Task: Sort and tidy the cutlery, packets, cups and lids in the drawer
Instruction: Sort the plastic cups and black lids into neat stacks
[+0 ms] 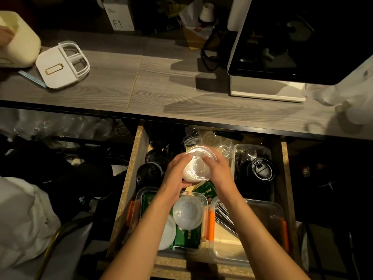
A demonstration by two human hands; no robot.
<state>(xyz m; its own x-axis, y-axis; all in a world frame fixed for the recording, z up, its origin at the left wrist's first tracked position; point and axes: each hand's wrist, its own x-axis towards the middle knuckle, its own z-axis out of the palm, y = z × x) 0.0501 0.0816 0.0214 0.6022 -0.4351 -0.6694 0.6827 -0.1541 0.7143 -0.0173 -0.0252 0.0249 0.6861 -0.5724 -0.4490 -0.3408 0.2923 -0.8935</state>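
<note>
Over the open drawer, my left hand and my right hand both grip a stack of clear plastic cups from opposite sides. Below it, a clear domed lid lies on green packets inside a clear tub with orange clips. A second clear tub at the right holds dark cutlery. Black lids are piled at the drawer's back left. Loose clear cups lie behind the stack.
A third clear tub at the back right holds black lids and cutlery. Above the drawer runs a grey wooden counter with a white lidded box, a cream appliance and a black-and-white machine. Dark clutter lies left.
</note>
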